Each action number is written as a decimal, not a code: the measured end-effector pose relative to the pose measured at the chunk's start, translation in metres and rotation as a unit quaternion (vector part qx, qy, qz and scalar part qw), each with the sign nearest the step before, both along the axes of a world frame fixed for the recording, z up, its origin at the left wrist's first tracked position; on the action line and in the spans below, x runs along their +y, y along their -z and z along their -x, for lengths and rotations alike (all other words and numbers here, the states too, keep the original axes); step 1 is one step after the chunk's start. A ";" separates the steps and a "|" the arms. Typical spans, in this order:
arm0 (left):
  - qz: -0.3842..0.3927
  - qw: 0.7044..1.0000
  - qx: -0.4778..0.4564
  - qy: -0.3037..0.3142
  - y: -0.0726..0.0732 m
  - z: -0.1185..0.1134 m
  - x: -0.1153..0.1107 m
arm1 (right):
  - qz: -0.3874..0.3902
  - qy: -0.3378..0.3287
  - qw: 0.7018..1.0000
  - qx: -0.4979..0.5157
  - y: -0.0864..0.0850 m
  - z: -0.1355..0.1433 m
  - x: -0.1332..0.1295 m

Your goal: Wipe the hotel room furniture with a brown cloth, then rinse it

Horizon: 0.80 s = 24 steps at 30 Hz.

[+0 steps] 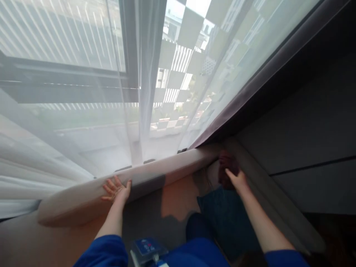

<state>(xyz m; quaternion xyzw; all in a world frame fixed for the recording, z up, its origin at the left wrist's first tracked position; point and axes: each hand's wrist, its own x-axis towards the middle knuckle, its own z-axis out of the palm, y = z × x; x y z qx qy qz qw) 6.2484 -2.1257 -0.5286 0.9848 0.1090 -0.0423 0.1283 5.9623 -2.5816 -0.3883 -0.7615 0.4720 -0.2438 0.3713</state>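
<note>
Fingers of the left hand point(115, 189) are spread flat on a smooth pale rounded padded ledge point(155, 170); the right hand point(236, 178) is closed, seemingly, on a dark reddish crumpled cloth point(226, 165).

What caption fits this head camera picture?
Left hand flat on a padded ledge, right hand on a dark cloth.

The right hand point(236, 178) half hides a blurred dark red thing point(226, 163).
</note>
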 end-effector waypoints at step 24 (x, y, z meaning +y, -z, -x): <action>0.065 0.982 0.036 -0.173 0.043 -0.012 -0.012 | 0.104 -0.293 0.890 0.335 0.112 -0.135 -0.137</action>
